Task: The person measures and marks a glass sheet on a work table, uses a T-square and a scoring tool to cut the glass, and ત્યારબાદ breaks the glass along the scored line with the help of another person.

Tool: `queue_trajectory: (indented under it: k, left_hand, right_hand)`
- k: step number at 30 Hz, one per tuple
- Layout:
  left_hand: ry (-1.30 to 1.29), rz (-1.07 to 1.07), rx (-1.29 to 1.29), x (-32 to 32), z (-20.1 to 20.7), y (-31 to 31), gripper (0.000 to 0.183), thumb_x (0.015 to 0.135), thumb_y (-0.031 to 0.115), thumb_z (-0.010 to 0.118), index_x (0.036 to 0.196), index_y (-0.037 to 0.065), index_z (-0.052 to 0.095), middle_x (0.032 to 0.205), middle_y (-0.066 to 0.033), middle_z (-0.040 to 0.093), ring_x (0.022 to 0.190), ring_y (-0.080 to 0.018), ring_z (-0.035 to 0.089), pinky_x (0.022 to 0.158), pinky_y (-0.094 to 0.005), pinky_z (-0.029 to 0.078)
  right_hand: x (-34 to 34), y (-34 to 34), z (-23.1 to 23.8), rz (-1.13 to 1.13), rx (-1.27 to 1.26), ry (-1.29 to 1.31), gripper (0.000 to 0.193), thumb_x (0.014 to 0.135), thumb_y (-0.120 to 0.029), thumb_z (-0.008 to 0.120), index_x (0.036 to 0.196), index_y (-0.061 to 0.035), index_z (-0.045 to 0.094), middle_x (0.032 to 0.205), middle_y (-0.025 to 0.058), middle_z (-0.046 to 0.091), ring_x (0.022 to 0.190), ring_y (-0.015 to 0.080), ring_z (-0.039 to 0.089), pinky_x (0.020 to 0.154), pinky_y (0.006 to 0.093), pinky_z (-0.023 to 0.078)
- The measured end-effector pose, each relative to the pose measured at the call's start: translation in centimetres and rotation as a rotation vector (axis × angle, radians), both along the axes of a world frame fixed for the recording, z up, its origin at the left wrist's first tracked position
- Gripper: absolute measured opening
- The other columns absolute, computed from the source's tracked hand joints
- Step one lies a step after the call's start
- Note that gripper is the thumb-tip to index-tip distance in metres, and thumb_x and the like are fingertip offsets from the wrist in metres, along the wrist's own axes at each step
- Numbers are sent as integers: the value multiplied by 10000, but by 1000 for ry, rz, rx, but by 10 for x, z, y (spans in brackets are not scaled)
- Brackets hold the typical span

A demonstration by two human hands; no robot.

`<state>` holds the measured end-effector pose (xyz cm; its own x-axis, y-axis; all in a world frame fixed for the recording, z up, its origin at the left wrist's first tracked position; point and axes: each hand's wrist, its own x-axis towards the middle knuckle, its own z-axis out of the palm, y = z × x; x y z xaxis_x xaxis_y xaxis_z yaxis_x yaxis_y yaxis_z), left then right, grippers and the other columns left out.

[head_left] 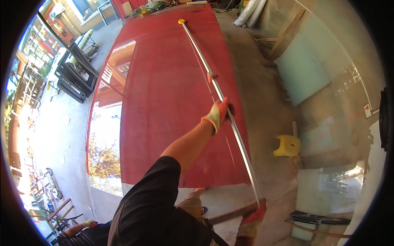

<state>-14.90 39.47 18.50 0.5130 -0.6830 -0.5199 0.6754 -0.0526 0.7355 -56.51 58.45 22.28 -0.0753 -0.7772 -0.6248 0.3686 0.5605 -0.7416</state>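
Yellow stool (pixel 287 145), black metal frames (pixel 74 76), leaning glass panes (pixel 305 69)

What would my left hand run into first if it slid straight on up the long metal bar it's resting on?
The gloved left hand, following the long silver metal bar up the red table, would probably first meet the small red clip on that bar, well before the yellow end cap. Depth is unclear.

Table: we see a large flat red table top (pixel 164 102), plain, with no pattern.
Rail: a long thin silver metal straightedge (pixel 240 143) with a yellow cap at its far end.
Left hand (pixel 217 114): a cream glove with an orange palm and cuff.
Right hand (pixel 252 219): a red glove.
Stool: a small yellow plastic stool (pixel 287 145).
Sleeve: our black short sleeve (pixel 152 197).
Frames: black metal frames (pixel 74 78).
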Motion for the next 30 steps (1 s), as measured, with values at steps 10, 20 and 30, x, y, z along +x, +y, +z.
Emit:
queue_trajectory:
  k: [10,20,30]
  left_hand:
    - [-109,-58,-113,76,42,23,395,1025,406,630,1105,20,612,952,-108,669,846,-240,683,775,-405,594]
    - [77,-69,-223,10,76,107,375,1058,355,619,1321,105,522,1094,-72,653,983,-217,687,893,-401,613]
    - [-75,100,-424,-27,168,230,462,1079,362,576,1431,92,449,1078,-78,651,970,-219,697,874,-383,616]
  right_hand:
    - [123,-36,18,109,-13,13,574,959,-538,692,1334,-141,517,1172,32,585,977,162,627,816,310,540]
    - [38,-4,56,198,-139,114,674,1008,-425,647,1507,-71,365,1286,148,579,1087,257,636,938,367,545]
    - [-23,32,25,389,-477,167,734,1023,-431,628,1580,-55,334,1350,133,577,1167,219,618,963,342,530]
